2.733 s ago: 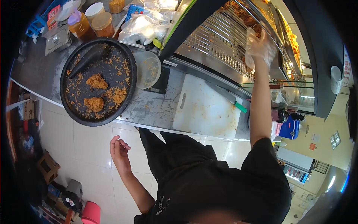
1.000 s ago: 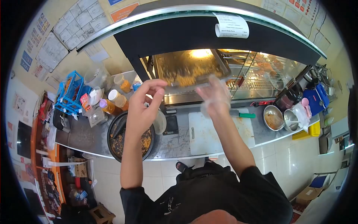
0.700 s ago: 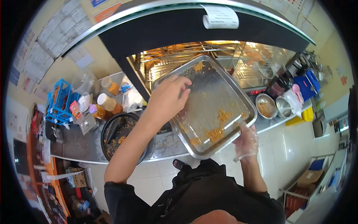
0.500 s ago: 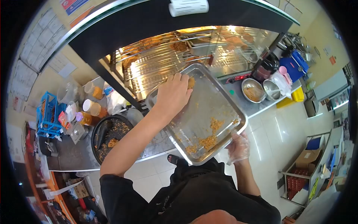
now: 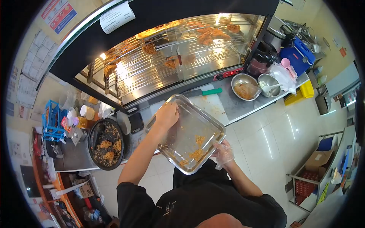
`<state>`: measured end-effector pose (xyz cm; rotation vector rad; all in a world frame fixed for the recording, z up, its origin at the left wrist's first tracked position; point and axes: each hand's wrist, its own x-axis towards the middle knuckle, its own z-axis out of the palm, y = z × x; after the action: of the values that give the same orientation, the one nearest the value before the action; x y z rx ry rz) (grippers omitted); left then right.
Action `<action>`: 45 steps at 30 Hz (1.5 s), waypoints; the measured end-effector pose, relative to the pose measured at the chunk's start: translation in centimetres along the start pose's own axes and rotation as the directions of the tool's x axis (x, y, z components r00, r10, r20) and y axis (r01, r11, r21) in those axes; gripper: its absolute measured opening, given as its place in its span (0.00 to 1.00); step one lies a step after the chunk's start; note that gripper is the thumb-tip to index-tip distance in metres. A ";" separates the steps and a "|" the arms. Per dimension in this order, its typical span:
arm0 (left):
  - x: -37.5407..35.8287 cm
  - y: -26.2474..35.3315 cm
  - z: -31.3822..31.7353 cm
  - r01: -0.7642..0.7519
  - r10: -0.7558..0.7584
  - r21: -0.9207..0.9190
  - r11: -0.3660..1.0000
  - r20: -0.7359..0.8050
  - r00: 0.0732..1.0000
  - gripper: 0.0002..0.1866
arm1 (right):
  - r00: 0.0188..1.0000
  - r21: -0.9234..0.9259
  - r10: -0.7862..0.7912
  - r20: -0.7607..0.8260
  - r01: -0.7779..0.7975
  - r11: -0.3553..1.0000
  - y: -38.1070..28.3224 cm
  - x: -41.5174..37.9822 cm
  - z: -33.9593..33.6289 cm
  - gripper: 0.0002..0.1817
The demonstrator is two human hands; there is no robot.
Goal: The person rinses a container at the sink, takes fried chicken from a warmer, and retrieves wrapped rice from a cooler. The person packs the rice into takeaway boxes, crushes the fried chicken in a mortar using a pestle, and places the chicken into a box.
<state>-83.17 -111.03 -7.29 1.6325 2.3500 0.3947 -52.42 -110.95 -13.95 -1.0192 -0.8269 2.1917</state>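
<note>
A rectangular metal tray (image 5: 190,123) is held tilted in front of me, over the counter's front edge. My right hand (image 5: 223,154), in a clear plastic glove, grips its right rim near the lower corner. My bare left hand (image 5: 167,117) is over the tray's upper left part with its fingers curled closed; what they hold, if anything, is hidden. Orange-brown crumbs (image 5: 197,154) lie in the tray's lower end. To the left, a round black pan (image 5: 93,150) contains crumbs and a few breaded pieces (image 5: 108,155).
A lit glass display warmer (image 5: 152,72) with fried pieces on racks stands behind the tray. On the counter are a green-handled knife (image 5: 211,91) on a white cutting board (image 5: 213,105), metal bowls (image 5: 245,87), a blue basket (image 5: 53,121) and sauce containers (image 5: 87,113).
The tray and both hands have shifted left and away from the warmer. The brown piece seen by my left fingers earlier is out of sight. The knife and cutting board have come into view.
</note>
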 end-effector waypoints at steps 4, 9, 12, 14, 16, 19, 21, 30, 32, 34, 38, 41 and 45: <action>-1.9 0.5 0.8 0.043 -0.052 -0.168 0.985 -0.051 0.997 0.16 | 1.000 0.005 0.014 -0.003 -0.014 1.000 0.1 0.5 -2.4 0.19; -7.0 6.0 -4.9 0.114 0.010 -0.980 0.162 0.117 0.993 0.19 | 0.997 -0.106 0.041 -0.070 -0.048 0.993 2.4 4.4 -8.8 0.21; -11.4 10.2 -8.0 -0.041 0.192 -0.967 -0.252 -0.092 0.977 0.17 | 0.996 -0.251 0.083 0.026 -0.074 0.965 2.5 8.3 -12.4 0.22; -13.5 13.1 -9.8 -0.094 0.272 -0.843 -0.529 -0.274 0.923 0.15 | 0.996 -0.535 0.023 0.089 0.028 0.844 0.5 10.1 -12.0 0.20; -15.7 15.0 -12.1 0.050 0.380 -0.733 -0.678 -0.292 0.878 0.11 | 0.960 -0.745 -0.102 0.263 0.269 0.610 1.3 14.8 -15.0 0.16; -17.0 16.2 -12.4 0.141 0.467 -0.612 -0.778 -0.414 0.782 0.09 | 0.999 -0.575 -0.034 -0.003 0.026 0.818 -2.4 18.0 -11.0 0.16; -17.2 16.2 -12.3 0.212 0.535 -0.605 -0.767 -0.421 0.733 0.09 | 1.000 -0.282 -0.022 -0.001 0.021 0.959 -3.6 19.5 -10.4 0.14; -14.7 20.3 -12.8 0.122 0.450 -0.508 -0.853 -0.596 0.665 0.14 | 0.936 -0.418 -0.337 -0.100 0.268 0.868 -5.3 15.9 -13.3 0.19; -13.1 20.2 -12.5 -0.112 0.389 -0.693 -0.712 -0.522 0.759 0.15 | 0.932 -0.349 -0.325 -0.161 0.254 0.902 -6.3 13.9 -15.3 0.20; -9.6 18.9 -11.0 -0.406 0.292 -0.858 -0.314 -0.494 0.819 0.15 | 0.917 -0.220 -0.300 -0.263 0.245 0.944 -7.7 12.3 -17.6 0.20; 1.7 13.5 -6.6 -0.346 -0.037 -0.614 0.709 -0.523 0.851 0.17 | 0.898 -0.247 -0.314 -0.308 0.243 0.938 -12.5 10.5 -22.5 0.19; 8.4 10.9 -6.0 -0.206 0.200 0.070 0.976 -0.659 0.725 0.20 | 0.879 -0.301 -0.367 -0.303 0.277 0.912 -15.6 8.8 -26.9 0.17; 11.9 9.3 -5.6 -0.080 0.205 0.262 0.962 -0.492 0.846 0.21 | 0.852 -0.352 -0.416 -0.317 0.301 0.886 -20.1 8.8 -31.3 0.19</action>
<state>-81.08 -97.19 0.67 2.0278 2.7486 0.6881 -27.14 -82.78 -19.40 -1.2643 -1.0707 1.5104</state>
